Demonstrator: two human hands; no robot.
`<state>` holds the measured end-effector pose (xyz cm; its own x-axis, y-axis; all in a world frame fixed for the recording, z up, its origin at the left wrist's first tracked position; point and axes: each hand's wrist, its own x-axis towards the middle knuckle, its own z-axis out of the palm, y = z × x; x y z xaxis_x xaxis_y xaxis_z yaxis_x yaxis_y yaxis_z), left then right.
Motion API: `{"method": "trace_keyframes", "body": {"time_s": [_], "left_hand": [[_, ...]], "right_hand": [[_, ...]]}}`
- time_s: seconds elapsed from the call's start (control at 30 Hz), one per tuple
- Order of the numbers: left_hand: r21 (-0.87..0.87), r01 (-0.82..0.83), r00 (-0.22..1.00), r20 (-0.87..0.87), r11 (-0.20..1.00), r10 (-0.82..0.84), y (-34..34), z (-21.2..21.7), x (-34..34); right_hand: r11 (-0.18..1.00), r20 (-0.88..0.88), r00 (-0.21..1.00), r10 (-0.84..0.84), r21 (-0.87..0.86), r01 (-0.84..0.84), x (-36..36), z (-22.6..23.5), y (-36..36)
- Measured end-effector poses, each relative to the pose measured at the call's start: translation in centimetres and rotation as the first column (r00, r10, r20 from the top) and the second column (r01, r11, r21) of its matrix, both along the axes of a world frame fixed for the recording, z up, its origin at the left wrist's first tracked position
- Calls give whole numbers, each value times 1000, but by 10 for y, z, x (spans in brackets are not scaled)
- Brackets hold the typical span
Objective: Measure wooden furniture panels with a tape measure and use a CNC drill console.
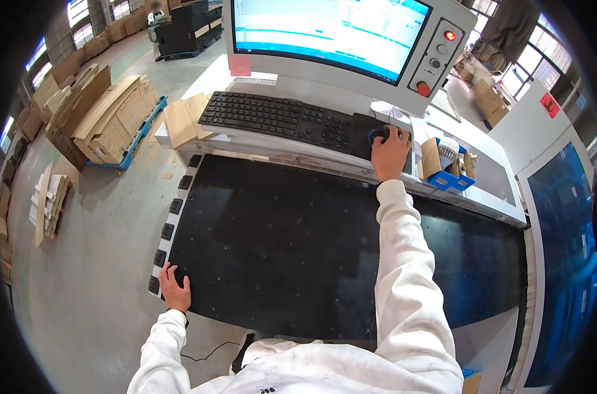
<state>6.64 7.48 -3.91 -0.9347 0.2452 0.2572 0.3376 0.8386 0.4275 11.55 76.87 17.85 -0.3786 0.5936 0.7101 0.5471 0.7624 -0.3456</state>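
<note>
My right hand [391, 152] rests over a dark computer mouse [376, 135] on a black mouse pad [362, 141], its fingers curved round the mouse. To the left of it a black keyboard [272, 119] lies on the machine's ledge. Above stands a lit monitor [324, 29] with a window on its screen. At the near left corner of a black table surface [285, 243], my left hand [175, 289] lies with fingers apart and holds nothing. Black square pads [168, 231] line the edge beside it.
A control panel [436, 59] with a red knob flanks the monitor. Small blue boxes [450, 178], one with a light bulb, sit right of my right hand. Wooden boards [183, 119] lie left of the keyboard. Stacked panels [114, 121] stand on the floor; a person [155, 29] is far off.
</note>
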Motion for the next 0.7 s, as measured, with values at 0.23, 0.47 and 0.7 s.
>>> {"method": "trace_keyframes", "body": {"time_s": [0.23,0.47,0.7], "left_hand": [[1,-2,1000,0,1000,2,-1,-1,0],[8,-10,1000,-8,1000,10,0,1,-2],[16,-8,1000,7,1000,8,2,4,1]], "right_hand": [[1000,-13,1000,17,-1,-17,-1,1,-3],[1000,-5,1000,15,6,-15,-4,3,-3],[1000,-11,1000,18,26,-18,0,0,-1]]}}
